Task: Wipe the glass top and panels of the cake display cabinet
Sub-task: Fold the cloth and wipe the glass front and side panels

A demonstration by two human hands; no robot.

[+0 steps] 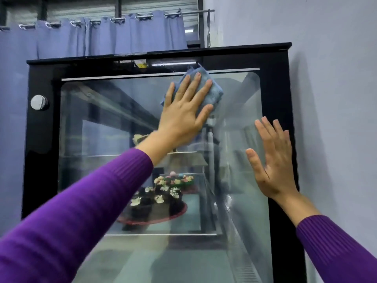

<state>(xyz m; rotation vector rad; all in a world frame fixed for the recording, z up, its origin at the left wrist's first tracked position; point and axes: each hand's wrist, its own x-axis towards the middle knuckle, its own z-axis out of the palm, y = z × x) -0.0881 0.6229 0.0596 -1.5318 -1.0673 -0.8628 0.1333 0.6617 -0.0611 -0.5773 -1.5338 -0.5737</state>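
We face the cake display cabinet (41, 160): a black frame around a rounded-corner glass panel (91, 129), hazy with reflections. Our left hand (182, 115) presses a folded blue cloth (213, 92) flat against the panel's upper middle. The fingers (184, 86) are straight and spread over it, with cloth showing beyond the fingertips. Our right hand (273, 162) lies flat on the glass by the right frame, holding nothing.

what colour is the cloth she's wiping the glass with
Blue. The folded cloth lies under the left hand, near the glass panel's top edge; the head view shows it.
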